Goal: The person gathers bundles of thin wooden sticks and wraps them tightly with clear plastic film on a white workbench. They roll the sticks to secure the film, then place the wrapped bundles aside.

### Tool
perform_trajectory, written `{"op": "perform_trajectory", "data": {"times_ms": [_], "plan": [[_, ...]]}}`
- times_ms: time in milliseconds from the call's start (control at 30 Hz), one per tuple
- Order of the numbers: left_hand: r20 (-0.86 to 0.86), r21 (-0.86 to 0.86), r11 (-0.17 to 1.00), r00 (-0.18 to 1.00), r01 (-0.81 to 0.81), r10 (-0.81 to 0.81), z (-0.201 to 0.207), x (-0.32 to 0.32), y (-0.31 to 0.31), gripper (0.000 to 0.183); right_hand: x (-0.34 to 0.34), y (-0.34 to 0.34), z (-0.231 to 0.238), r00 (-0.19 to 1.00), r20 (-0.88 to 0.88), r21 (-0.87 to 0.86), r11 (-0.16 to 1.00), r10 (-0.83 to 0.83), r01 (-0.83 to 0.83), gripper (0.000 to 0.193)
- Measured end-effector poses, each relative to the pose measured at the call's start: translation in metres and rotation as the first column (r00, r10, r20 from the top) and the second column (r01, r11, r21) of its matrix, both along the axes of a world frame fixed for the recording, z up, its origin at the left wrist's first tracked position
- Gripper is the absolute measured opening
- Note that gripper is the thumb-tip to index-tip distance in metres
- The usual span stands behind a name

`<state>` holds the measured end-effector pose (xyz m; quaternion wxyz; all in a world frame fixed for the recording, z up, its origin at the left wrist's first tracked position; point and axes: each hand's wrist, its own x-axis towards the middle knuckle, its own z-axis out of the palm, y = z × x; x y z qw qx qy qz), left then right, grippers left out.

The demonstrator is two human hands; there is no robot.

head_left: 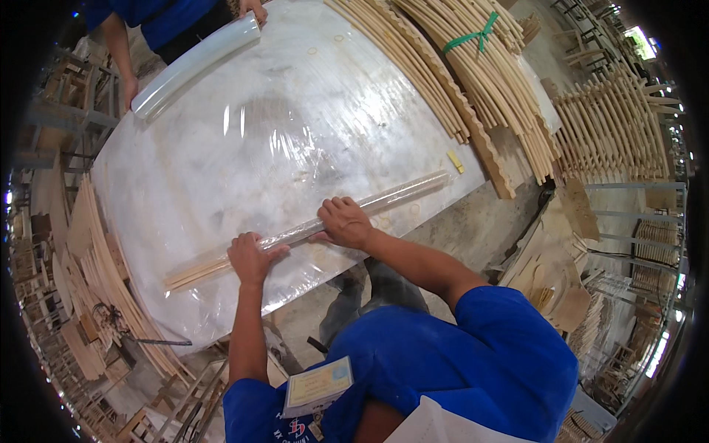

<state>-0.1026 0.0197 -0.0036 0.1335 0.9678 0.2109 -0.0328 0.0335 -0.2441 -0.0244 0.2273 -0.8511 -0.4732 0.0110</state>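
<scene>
A long bundle of pale wooden sticks [303, 232] lies along the near side of the table, partly wrapped in clear plastic film. The bare stick ends [196, 273] stick out at its left. My left hand [251, 258] presses on the bundle, fingers curled over the far side and thumb toward the right. Farther along, my right hand [345, 221] grips it the same way, near the middle. Clear film [295, 140] spreads from the bundle over the white tabletop. At the far left, a co-worker's hands hold a big film roll [196, 70] at both ends.
Long wooden strips [480, 81], some tied with green ribbon [476, 35], lie along the table's right side. A small yellow object [456, 162] sits by the bundle's right end. Stacked wooden parts [613, 125] stand at right; more planks [96, 258] lean at left.
</scene>
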Motion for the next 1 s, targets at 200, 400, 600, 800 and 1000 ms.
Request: {"op": "perform_trajectory", "data": {"times_ms": [200, 400, 600, 800, 1000], "plan": [[0.288, 0.119, 0.993, 0.957, 0.004, -0.038, -0.012, 0.055, 0.03, 0.085, 0.048, 0.05, 0.013, 0.982, 0.037, 0.148, 0.973, -0.183, 0.176, 0.065], [0.416, 0.206, 0.945, 0.897, -0.253, 0.149, -0.008, 0.157, 0.086, 0.069, 0.037, 0.074, 0.007, 1.0, 0.01, 0.014, 1.0, 0.024, -0.025, 0.083], [0.05, -0.319, 0.935, 0.982, -0.156, 0.181, -0.014, 0.143, 0.081, 0.066, 0.078, 0.077, -0.006, 0.996, 0.085, -0.134, 0.991, -0.005, 0.016, 0.085], [0.279, 0.055, 0.995, 0.958, -0.086, 0.068, -0.014, 0.11, 0.081, 0.099, 0.172, 0.142, 0.001, 0.985, -0.002, -0.092, 0.981, -0.173, 0.172, 0.079], [0.128, -0.017, 1.0, 0.992, -0.003, 0.005, 0.012, 0.192, 0.132, 0.124, 0.207, 0.126, 0.007, 0.993, 0.116, 0.23, 0.973, -0.031, 0.003, 0.067]]}}
